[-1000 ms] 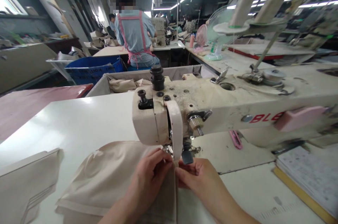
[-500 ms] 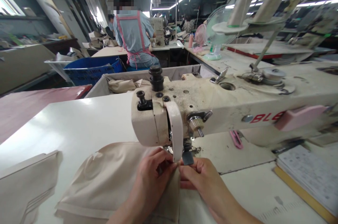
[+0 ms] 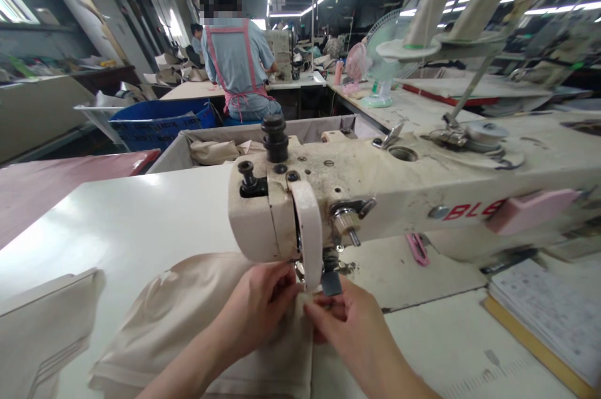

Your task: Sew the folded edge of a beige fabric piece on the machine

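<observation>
Your left hand and right hand both pinch the beige fabric edge at the presser foot of the sewing machine; positioning looks nearly done, seam apparently unsewn.

Blue bin, green fan, seated person in pink-strapped apron, ledger at right.

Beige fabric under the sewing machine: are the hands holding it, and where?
Yes. Both the left hand and right hand pinch the beige fabric at its edge, just before the sewing machine foot.
</observation>
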`<state>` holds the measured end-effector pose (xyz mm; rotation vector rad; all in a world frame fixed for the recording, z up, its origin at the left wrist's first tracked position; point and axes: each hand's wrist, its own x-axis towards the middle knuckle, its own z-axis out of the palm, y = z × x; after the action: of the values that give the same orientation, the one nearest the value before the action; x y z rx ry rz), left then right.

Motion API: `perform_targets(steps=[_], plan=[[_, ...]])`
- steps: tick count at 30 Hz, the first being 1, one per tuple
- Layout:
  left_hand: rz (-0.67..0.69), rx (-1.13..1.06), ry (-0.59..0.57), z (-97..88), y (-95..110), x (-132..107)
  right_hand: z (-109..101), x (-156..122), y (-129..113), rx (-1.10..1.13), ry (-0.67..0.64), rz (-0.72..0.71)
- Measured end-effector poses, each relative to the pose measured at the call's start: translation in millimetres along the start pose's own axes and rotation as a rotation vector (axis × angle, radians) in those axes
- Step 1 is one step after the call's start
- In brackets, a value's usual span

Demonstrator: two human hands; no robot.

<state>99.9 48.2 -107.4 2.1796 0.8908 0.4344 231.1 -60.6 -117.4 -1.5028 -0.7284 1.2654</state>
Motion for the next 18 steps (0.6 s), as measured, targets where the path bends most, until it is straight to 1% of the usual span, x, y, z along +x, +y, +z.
perform_targets(steps=[3, 5, 9, 14, 18], plan=[[-0.1, 0.015, 0.098, 7.4, -3.4, 1.1, 2.7, -7.9, 5.4, -0.224, -0.041, -0.094], [-0.157, 0.007, 0.111, 10.6, -4.8, 3.5, 2.4, -9.1, 5.8, -0.307, -0.106, -0.091], [-0.199, 0.007, 0.115, 8.7, -0.3, 8.4, 0.1, -2.1, -1.3, -0.314, -0.21, -0.061], [-0.195, 0.037, 0.177, 4.8, 8.6, 9.4, -1.7, 7.2, -4.8, -0.337, -0.204, -0.057], [-0.196, 0.038, 0.211, 8.5, 3.4, 10.3, -1.2, 13.1, -2.5, -0.299, -0.199, -0.041]])
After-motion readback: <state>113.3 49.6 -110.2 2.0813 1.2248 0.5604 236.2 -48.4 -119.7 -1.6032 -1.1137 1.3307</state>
